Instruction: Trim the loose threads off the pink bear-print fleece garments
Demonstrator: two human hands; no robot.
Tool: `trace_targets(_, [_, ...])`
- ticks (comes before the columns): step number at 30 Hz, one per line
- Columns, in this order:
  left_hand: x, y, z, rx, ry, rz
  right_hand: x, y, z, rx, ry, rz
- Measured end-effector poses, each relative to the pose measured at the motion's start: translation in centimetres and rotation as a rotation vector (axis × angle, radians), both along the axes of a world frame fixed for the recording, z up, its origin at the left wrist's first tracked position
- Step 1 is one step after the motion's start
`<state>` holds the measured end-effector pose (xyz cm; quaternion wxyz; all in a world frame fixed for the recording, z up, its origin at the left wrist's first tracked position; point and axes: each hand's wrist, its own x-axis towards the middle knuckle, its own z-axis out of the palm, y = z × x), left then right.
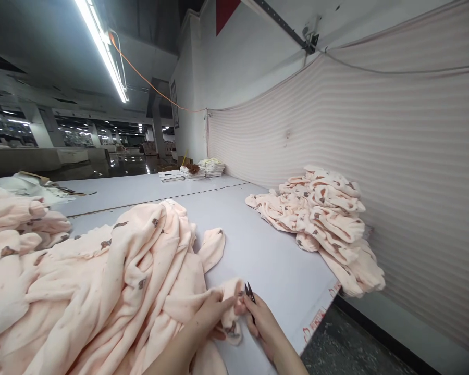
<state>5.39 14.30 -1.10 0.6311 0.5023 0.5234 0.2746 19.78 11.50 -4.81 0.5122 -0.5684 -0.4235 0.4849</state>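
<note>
My left hand (214,310) is closed on the end of a pale pink fleece garment (172,260) with small brown printed figures. Beside it, my right hand (262,320) grips a pair of dark thread snips (250,294), their two pointed blades apart and facing away from me. The snips are close to the garment's edge, and the right fingertips come up against the cloth there. Most of the garment lies in a heap to the left, its folds spreading over the table (273,271).
A stack of similar pink garments (328,213) sits at the table's right edge, by a striped cloth (355,125) hung along the wall. Folded white pieces (211,167) lie at the far end. At the left rest more pale fabrics (27,187).
</note>
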Motion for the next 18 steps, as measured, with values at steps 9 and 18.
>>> trace_targets(9, [-1.2,-4.3,-3.5,0.227,-0.306,-0.014,-0.1,-3.2,2.6,0.173,-0.087,-0.126])
trace_targets(18, [-3.2,-7.9,-0.4,0.542,0.04,0.276,-2.5,-7.0,1.9,0.304,-0.064,-0.004])
